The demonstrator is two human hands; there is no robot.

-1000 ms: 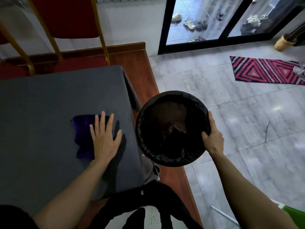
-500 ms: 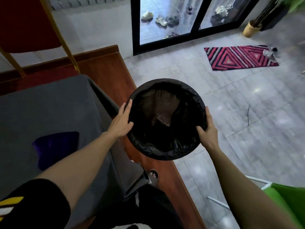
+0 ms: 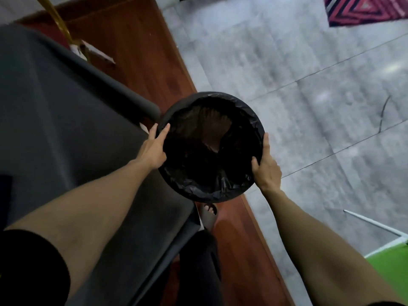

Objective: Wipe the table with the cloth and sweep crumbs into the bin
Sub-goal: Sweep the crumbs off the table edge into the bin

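A: Where's the bin (image 3: 210,149) right now?

B: Off the bench (image 3: 66,120), beside its right edge near the front corner, over the wooden floor strip (image 3: 141,51). Both hands are on the rim. The left hand (image 3: 154,149) rests against the side nearest the bench, its fingers (image 3: 162,134) laid fairly straight along the black liner rather than wrapped round it. The right hand (image 3: 266,166) grips the opposite side, thumb hooked over the rim.

A: And the cloth?

B: Only a dark sliver at the left edge of the bench could be it; I can't say for sure.

A: So what's the step, by your reckoning?

B: Putting the bin down, I'd judge. Keep the rim level so whatever lies at the bottom stays in, and mind the liner doesn't slip off under the flatter left hand. Lower it clear of the hanging tablecloth and the foot (image 3: 208,212) just below.
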